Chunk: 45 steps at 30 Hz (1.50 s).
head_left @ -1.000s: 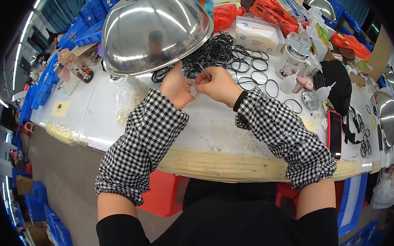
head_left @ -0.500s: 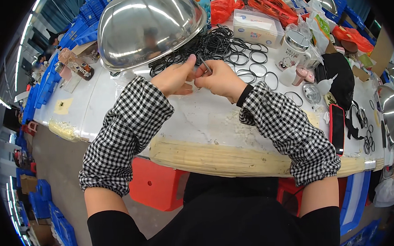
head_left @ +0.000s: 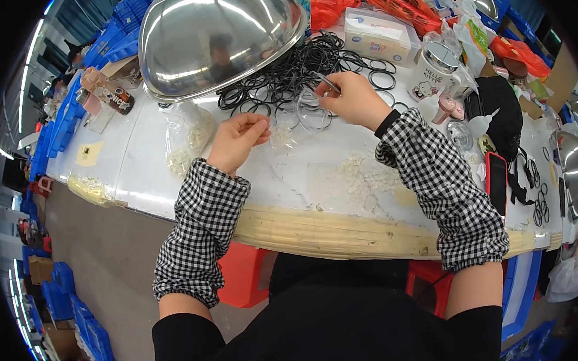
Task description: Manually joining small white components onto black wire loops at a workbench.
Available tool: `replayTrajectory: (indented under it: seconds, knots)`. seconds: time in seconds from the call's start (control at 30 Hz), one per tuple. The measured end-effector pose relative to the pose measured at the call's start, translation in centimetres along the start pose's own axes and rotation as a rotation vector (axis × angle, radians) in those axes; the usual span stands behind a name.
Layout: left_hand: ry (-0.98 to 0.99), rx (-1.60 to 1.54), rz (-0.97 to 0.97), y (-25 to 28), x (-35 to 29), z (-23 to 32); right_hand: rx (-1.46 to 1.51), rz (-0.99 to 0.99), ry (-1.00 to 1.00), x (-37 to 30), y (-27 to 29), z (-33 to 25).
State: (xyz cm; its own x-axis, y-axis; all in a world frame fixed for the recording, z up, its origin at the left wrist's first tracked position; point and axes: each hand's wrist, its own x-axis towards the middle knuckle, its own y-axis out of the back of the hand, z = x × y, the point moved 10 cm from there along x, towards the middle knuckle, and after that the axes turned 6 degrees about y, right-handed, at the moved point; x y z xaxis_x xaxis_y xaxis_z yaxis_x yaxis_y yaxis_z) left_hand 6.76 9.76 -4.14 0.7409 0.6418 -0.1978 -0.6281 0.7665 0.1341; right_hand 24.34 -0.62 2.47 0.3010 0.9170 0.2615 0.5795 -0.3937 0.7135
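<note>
Left hand (head_left: 235, 144): 1, your fingertips pinched narrow; contents, can't tell.
Right hand (head_left: 357, 100): 1, you grip 1 slim grey metal tool (head_left: 327, 82) near the rings.
Thin black rings (head_left: 299, 67): 1 tangled pile, uncountable, beyond your left hand.

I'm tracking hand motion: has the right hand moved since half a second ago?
Yes: judged against the white box, the right hand has shifted rightward and now sits nearer to it.

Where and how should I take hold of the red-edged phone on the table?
Likely best by both long edges of the phone, coming from above: it lies flat, narrow, with its red-rimmed dark face up. The right hand is nearer but holds a thin grey tool.
</note>
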Motion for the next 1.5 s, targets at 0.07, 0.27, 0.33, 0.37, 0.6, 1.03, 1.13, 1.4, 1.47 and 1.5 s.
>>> replayTrajectory:
  seconds: [0.07,0.27,0.33,0.37,0.6,1.03,1.13,1.4,1.47,1.5]
  knots:
    - [0.023,-0.093,0.004,0.7,0.0,-0.7,-0.075,0.029,0.058,0.2,0.4,-0.3]
    - [0.014,-0.036,0.097,6.9,-2.9,0.1,-0.069,0.205,0.255,-2.4,4.1,-4.5]
    - [0.009,0.025,0.142,9.4,-4.2,-0.9,-0.081,0.141,0.208,-4.2,5.0,-6.2]
    - [0.027,0.129,0.17,10.2,-4.9,-1.5,-0.098,0.1,0.168,-5.1,5.1,-6.9]
    - [-0.151,0.479,0.302,8.2,-5.4,-4.0,0.043,0.063,0.027,-10.0,5.7,-8.0]
    - [-0.233,0.64,0.122,5.9,-4.7,-2.9,0.143,0.107,-0.041,-14.1,6.9,-7.2]
    - [-0.223,0.624,0.1,5.8,-4.3,-3.1,0.191,0.12,-0.048,-14.1,6.9,-6.4]
    - [-0.097,0.728,0.103,6.4,-3.8,-3.7,0.303,0.151,-0.082,-13.8,6.7,-4.5]
    - [-0.003,0.534,0.108,7.1,-3.8,-4.7,0.306,0.116,-0.118,-13.9,6.5,-4.0]
    - [0.042,0.435,0.109,7.4,-3.8,-5.2,0.322,0.124,-0.118,-13.9,6.6,-3.9]
